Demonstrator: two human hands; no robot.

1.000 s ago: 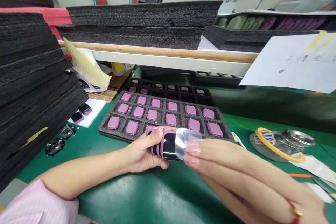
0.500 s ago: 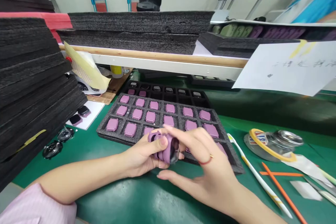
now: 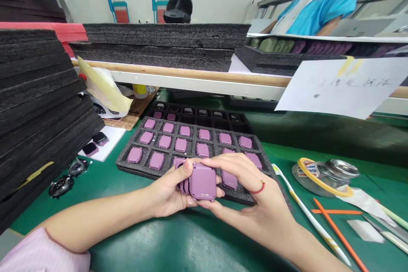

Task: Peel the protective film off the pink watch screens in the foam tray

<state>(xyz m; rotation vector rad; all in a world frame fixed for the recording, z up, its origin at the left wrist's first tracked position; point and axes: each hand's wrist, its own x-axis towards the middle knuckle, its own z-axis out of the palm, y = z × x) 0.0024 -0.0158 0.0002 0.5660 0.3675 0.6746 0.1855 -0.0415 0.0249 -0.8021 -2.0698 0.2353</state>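
Pink smartwatch (image 3: 202, 182) turned since the last frame: flat pink case now faces up, dark screen no longer showing. Left hand (image 3: 167, 188) narrowly grips the folded strap, thumb on it. Right hand (image 3: 244, 189) pinches the case closely. Watch sits over the near edge of the black foam tray (image 3: 123, 162).

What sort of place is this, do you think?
Probably an electronics assembly workshop: a green workbench, a black foam tray holding rows of pink watch cases, and tall stacks of black foam.
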